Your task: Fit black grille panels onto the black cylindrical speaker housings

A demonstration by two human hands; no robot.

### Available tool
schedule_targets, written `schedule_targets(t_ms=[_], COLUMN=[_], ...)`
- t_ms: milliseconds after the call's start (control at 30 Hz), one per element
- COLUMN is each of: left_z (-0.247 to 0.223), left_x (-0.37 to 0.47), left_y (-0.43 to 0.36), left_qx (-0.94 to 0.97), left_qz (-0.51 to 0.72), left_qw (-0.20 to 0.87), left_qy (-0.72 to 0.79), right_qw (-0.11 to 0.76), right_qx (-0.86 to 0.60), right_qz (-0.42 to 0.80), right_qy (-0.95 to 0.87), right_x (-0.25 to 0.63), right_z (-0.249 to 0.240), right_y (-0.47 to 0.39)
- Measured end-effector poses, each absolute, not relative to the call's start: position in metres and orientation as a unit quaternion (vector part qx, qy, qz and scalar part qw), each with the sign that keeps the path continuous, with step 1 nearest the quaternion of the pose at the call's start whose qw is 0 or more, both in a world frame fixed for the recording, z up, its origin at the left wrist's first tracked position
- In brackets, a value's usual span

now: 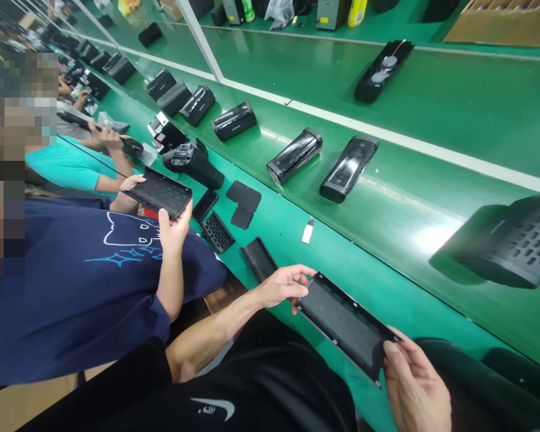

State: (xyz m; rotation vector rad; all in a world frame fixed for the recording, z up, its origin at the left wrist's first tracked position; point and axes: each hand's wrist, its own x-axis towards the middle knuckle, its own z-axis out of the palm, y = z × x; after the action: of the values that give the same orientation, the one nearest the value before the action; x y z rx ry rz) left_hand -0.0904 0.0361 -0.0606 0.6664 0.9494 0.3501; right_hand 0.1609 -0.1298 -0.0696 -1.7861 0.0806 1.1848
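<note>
Between my two hands I hold a long black speaker grille panel (342, 327), its hollow inner side turned up and small light spots along its rims. My left hand (285, 287) pinches the panel's far left end. At the near right end, my right hand (414, 378) grips it with the thumb over the edge. Just beyond my left hand, a similar black panel (258, 259) lies on the green bench (292, 255), partly hidden by that hand. A small white-and-grey piece (308, 231) lies past the held panel.
A co-worker (117, 288) at my left holds a similar black panel (162, 192). Black speaker housings (348, 168) rest along the green conveyor (409, 198); a large one (513, 240) stands at right. Flat black sheets (243, 203) and a perforated black part (217, 232) lie on the bench.
</note>
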Motion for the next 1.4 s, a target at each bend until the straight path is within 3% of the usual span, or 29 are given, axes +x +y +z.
schedule_targets(t_ms=[267,533,800,1400], left_z=[-0.042,-0.050,-0.064,-0.070], left_x=[-0.087,-0.089,-0.093,-0.092], left_y=[0.039,0.039,0.039,0.040], left_qx=[0.321,0.304,0.304,0.230], left_qz=[0.160,0.153,0.172,0.167], left_qw=[0.769,0.799,0.826,0.844], left_qy=[0.529,0.496,0.443,0.454], right_qw=[0.468,0.460,0.493,0.478], right_qx=[-0.743,-0.753,-0.722,-0.694], right_qz=[0.479,0.468,0.484,0.521], right_qy=[-0.007,-0.035,0.037,0.136], right_x=[0.159,0.158,0.155,0.151], right_z=[-0.067,-0.068,-0.063,-0.049], right_y=[-0.130,-0.129,-0.117,-0.092])
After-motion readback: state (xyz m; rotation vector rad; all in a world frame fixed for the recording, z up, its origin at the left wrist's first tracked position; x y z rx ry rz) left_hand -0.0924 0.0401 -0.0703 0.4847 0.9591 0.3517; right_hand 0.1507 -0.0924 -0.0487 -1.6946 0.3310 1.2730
